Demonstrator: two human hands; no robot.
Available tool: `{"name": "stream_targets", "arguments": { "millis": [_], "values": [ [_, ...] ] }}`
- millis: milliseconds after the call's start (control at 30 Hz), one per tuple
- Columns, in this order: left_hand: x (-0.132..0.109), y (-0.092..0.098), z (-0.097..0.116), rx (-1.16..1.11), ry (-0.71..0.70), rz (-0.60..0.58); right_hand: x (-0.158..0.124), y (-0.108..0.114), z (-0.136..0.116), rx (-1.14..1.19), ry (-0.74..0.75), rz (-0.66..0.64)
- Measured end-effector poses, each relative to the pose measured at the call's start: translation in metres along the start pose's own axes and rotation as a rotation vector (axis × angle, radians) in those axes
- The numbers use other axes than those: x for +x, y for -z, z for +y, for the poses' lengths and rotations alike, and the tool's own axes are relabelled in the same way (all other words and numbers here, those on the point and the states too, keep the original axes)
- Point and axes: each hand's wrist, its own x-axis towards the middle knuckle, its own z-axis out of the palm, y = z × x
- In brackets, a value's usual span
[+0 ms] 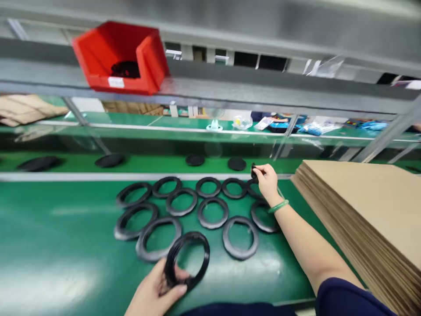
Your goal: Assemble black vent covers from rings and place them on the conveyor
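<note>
My left hand (157, 287) grips a glossy black ring (205, 256) by its lower left side, holding it tilted above the green table (82, 228). Out to the front right, my right hand (267, 182) pinches a small dark piece (253, 171) whose kind I cannot make out. Beneath and beside that hand lie several flat black rings (212, 225), spread in loose rows on the table. One ring (253, 189) is partly hidden by my right hand. A green bangle (279, 206) circles my right wrist.
Along the green strip (158, 164) behind the table's pale edge sit several black discs (237, 164). At right stands a tall stack of cardboard sheets (368, 193). Overhead, a red bin (144, 83) with dark parts rests on a metal shelf (230, 83).
</note>
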Motion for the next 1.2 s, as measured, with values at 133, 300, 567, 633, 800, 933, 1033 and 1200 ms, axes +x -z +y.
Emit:
{"name": "stream_targets", "arguments": {
  "millis": [133,300,567,633,800,933,1033,1200],
  "values": [
    [-0.013,-0.007,0.006,-0.062,-0.013,0.074,-0.065,-0.006,-0.107,0.222,0.274,-0.262],
    [-0.02,-0.01,0.011,-0.099,0.006,0.081,-0.128,-0.019,-0.181,0.304,0.578,-0.559],
    [-0.018,-0.008,0.006,-0.138,0.01,0.101,-0.169,-0.051,-0.173,0.223,0.599,-0.677],
    [-0.018,-0.008,0.005,-0.148,0.004,0.112,-0.17,-0.051,-0.172,0.231,0.609,-0.661],
    [-0.017,-0.009,0.006,-0.179,-0.007,0.117,-0.166,-0.052,-0.172,0.164,0.767,-0.606],
    [-0.017,-0.009,0.003,-0.178,0.007,0.125,-0.168,-0.055,-0.17,0.158,0.807,-0.615],
    [-0.016,-0.009,0.002,-0.163,0.018,0.13,-0.167,-0.053,-0.172,0.249,0.762,-0.608],
    [-0.016,-0.007,0.007,-0.214,-0.005,0.138,-0.143,-0.028,-0.18,0.379,0.632,-0.603]
  ]
}}
